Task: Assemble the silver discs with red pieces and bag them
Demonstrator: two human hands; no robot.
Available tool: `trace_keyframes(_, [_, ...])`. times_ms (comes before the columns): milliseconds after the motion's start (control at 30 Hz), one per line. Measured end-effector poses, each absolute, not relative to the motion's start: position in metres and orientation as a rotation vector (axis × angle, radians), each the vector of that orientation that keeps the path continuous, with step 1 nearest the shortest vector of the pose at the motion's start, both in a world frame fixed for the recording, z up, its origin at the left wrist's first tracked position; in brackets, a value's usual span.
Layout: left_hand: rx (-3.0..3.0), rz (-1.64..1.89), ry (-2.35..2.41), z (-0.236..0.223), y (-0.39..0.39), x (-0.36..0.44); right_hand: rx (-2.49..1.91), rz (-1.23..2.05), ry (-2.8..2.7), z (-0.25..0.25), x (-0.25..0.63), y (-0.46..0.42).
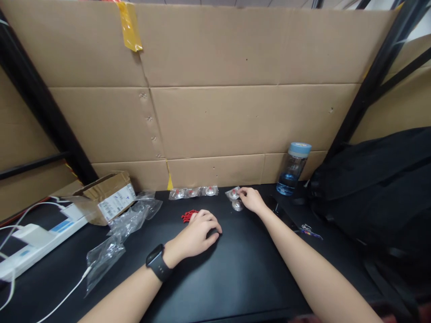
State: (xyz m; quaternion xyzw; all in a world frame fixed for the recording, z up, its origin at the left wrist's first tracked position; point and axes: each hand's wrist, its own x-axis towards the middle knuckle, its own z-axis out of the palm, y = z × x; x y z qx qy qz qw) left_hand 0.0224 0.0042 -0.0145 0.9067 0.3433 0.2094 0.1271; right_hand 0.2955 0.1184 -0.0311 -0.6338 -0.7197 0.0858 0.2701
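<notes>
My right hand [253,200] has its fingers closed at the edge of a small clear packet [233,193] that holds a round silvery piece with a red spot. Just below that packet lies another round silvery piece [237,205] in clear wrap. Three similar packets [193,193] form a row along the back, left of the right hand. My left hand [202,231], a dark watch on its wrist, rests palm down with bent fingers and the thumb apart. It partly covers a small heap of red pieces [189,216]; nothing shows in its grasp.
At left are an opened cardboard box [116,204], crumpled clear plastic bags [126,224] and a white power strip [43,246] with cables. A blue-lidded water bottle [292,170], a dark phone [283,213] and a black backpack [377,193] stand or lie at right. Cardboard [215,121] walls the back.
</notes>
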Motion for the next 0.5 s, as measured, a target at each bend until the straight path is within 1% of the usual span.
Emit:
trace_keyframes(267, [2.632,0.616,1.003,-0.015,0.004,0.022,-1.74,0.016,-2.125,-0.022,0.287,0.105])
trace_keyframes(500, [2.63,0.615,1.007,-0.014,0.004,0.023,-1.707,-0.093,-2.219,-0.016,0.275,0.095])
